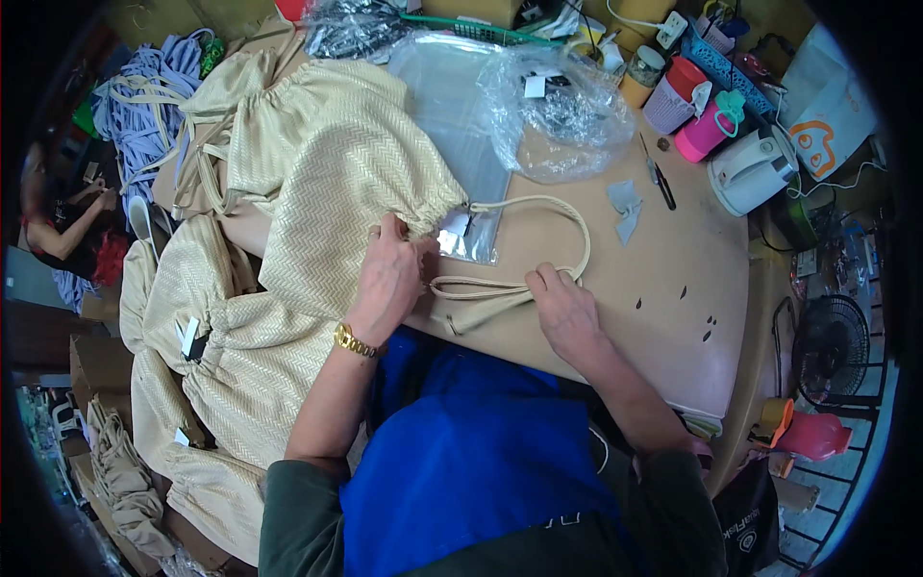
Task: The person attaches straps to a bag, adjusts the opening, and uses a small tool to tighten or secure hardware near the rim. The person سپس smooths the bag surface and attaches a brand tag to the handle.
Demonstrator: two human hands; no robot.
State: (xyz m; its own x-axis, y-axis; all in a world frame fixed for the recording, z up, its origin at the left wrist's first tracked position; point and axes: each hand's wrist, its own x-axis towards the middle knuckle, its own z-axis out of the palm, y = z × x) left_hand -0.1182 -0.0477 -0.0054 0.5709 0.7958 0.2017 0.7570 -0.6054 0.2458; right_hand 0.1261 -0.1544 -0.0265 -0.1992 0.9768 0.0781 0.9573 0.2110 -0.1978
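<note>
Mid-handling: left hand (pixel 389 279) clamped on beige woven bag (pixel 336 183), right hand (pixel 565 310) pinching strap (pixel 500 288) at three o'clock. Probably needs strap smoothed flat.

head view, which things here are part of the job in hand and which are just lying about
In hand:
cream woven herringbone bag
cream looped strap handle
left hand
right hand

Lying about:
crumpled clear plastic bags
black scissors
pink lidded bottle
white electric kettle
</note>
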